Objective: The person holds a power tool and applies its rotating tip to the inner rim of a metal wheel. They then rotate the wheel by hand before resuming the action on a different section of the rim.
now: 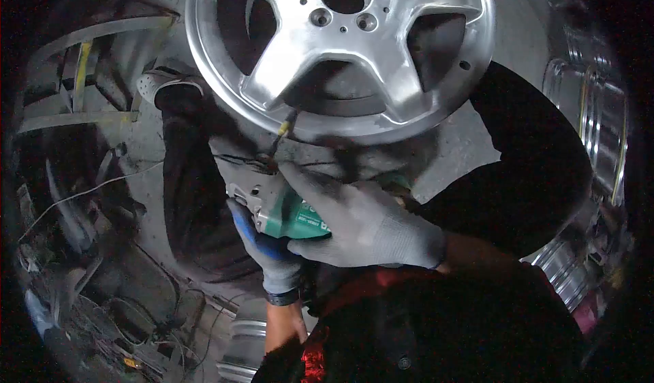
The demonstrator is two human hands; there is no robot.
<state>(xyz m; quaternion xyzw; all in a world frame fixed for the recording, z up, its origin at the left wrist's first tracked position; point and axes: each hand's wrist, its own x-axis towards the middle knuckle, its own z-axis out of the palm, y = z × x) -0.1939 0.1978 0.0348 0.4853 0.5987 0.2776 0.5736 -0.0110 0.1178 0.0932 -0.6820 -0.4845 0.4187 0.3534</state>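
My left hand [262,243], in a grey glove with a blue palm, cups the metal head of a green angle grinder [293,214] from below and the left. Across the top of its body lies my right hand [364,219], also gloved in grey, with the index finger stretched forward along the head. The right palm hides much of the body. A thin shaft with a yellow band [286,125] points from the grinder's head toward the wheel. The shiny alloy wheel [320,42] lies just ahead of both hands, its shaft-side rim overlapped by the shaft tip.
My dark-trousered legs flank the wheel, with a light clog [153,83] at the left. A metal frame [82,76] stands on the left, above tangled cables [146,322]. More shiny wheel rims [593,124] line the right side, and another rim [242,342] sits below my left arm.
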